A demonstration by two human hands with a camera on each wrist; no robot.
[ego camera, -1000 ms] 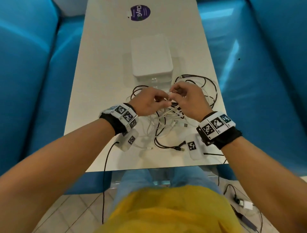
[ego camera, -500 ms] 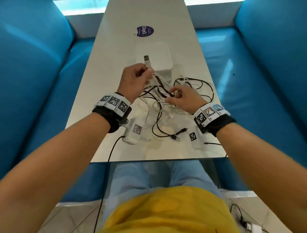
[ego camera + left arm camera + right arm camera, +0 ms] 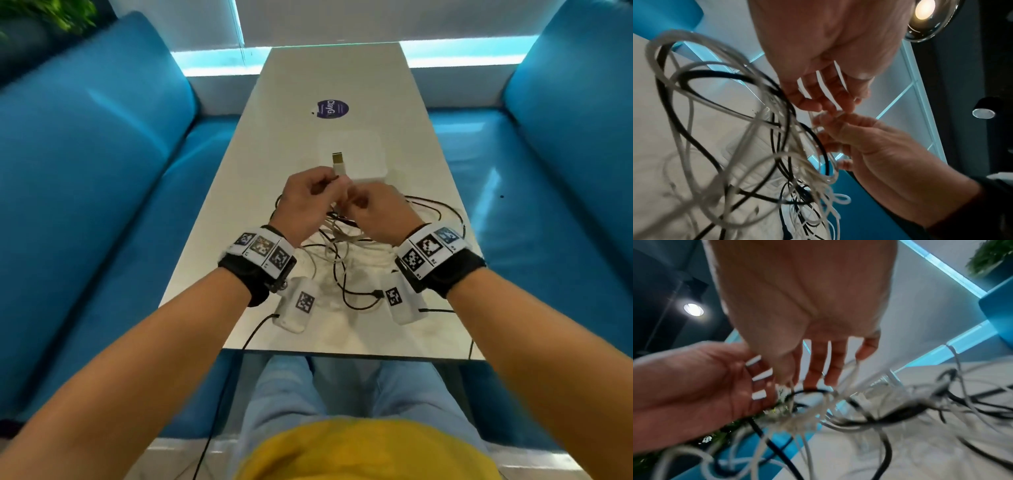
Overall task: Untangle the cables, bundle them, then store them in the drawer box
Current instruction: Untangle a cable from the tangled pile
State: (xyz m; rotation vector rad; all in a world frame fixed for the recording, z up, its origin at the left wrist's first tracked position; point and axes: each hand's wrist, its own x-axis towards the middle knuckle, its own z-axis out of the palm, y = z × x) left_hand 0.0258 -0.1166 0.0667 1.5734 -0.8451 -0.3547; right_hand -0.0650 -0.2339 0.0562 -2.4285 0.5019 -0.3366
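The white cable (image 3: 337,202) is lifted just in front of the drawer box (image 3: 352,156), its USB plug (image 3: 339,163) sticking up over the box's top. Below it the tangle of cables (image 3: 346,246), white and black loops crossing each other, hangs down to the table (image 3: 291,144) on the near side of the box. These leads look light, limp and smooth, so they will likely slide through a loose pinch and snag where loops cross; the stiff plug end seems the surest place to take hold and feed back through. The left hand (image 3: 310,202) pinches the white cable just under the plug. The right hand (image 3: 375,214), touching it, has its fingers (image 3: 826,123) curled on white strands beside the box's near edge.
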